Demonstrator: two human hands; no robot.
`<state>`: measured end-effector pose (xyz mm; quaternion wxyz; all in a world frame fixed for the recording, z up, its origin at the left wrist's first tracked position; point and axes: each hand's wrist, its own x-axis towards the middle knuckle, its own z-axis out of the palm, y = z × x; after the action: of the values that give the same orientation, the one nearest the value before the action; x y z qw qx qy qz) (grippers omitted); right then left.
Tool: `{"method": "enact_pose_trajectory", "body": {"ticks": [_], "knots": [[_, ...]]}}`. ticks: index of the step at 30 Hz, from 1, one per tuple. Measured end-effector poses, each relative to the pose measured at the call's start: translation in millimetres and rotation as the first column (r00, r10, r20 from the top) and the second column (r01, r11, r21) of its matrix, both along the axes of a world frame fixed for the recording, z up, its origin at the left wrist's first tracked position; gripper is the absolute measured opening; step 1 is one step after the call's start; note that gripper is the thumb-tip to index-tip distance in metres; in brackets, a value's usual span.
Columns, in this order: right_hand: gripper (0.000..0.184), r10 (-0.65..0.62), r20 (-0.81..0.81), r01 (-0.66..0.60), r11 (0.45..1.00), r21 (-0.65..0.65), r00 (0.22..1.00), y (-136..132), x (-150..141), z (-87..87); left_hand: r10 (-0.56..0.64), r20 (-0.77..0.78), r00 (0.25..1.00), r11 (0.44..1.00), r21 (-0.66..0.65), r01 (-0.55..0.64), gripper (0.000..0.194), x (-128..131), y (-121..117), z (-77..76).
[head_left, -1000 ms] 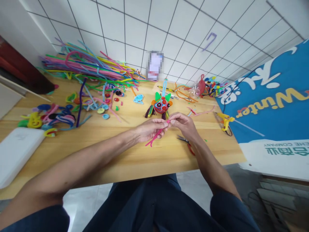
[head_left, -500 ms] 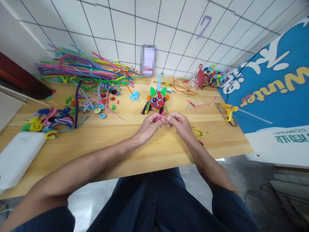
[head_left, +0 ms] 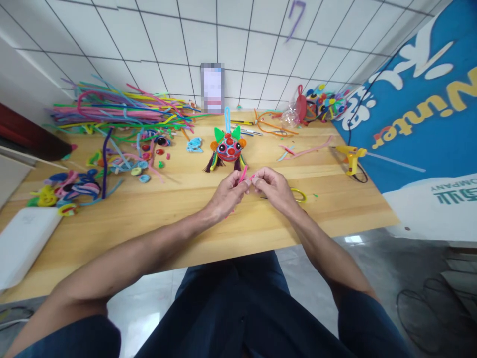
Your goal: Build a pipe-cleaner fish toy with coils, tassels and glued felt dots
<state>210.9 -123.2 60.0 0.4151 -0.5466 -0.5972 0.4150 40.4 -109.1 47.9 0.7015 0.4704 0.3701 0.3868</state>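
Observation:
A pink pipe cleaner (head_left: 244, 172) is pinched between the fingertips of my left hand (head_left: 229, 194), one end sticking up. My right hand (head_left: 272, 185) grips the same pink strand close by, its thumb and forefinger pressed together. Just beyond both hands sits a colourful animal-head ornament (head_left: 229, 150) with green ears, black eyes, tassels and a light blue loop on top. Partly hidden behind my right hand, yellow-handled scissors (head_left: 299, 195) lie on the wooden table (head_left: 167, 228).
Bundled pipe cleaners (head_left: 122, 107) lie at the back left, with finished coils and pieces (head_left: 74, 189) nearer. A phone (head_left: 212, 88) leans on the tiled wall. A yellow glue gun (head_left: 351, 157) lies at the right edge. A white power bank (head_left: 28, 243) sits front left.
The view has shifted, so the table things appear further left. Both hands keep hold of the pink pipe cleaner, whose upright end now points more steeply upward.

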Motion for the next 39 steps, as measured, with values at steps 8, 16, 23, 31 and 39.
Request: {"method": "enact_pose_trajectory", "body": {"ticks": [8, 16, 23, 31, 39], "knots": [[0.011, 0.011, 0.078, -0.02, 0.993, 0.118, 0.997, -2, -3, 0.6, -0.043, -0.049, 0.998, 0.999, 0.006, 0.043, 0.027, -4, -6, -0.2], [0.006, 0.022, 0.333, -0.101, 0.969, 0.224, 0.943, -5, -2, 1.2, -0.012, 0.0, 1.0, 0.999, -0.044, 0.012, 0.033, -7, -9, -6.6], [0.011, 0.037, 0.645, -0.278, 0.92, 0.276, 0.763, -8, 4, -5.6, -0.036, -0.073, 0.997, 0.998, 0.057, 0.04, 0.034, -13, -6, -15.9], [0.02, -0.145, 0.868, -0.178, 0.95, 0.256, 0.475, -38, 80, -7.1, 0.112, -0.028, 0.993, 0.993, -0.035, -0.113, 0.021, -13, -5, -19.4], [0.029, -0.059, 0.939, -0.235, 0.961, 0.145, 0.337, -68, 121, -28.7, 0.233, -0.055, 0.971, 0.971, -0.034, -0.235, 0.018, -16, -1, -9.5]]}}
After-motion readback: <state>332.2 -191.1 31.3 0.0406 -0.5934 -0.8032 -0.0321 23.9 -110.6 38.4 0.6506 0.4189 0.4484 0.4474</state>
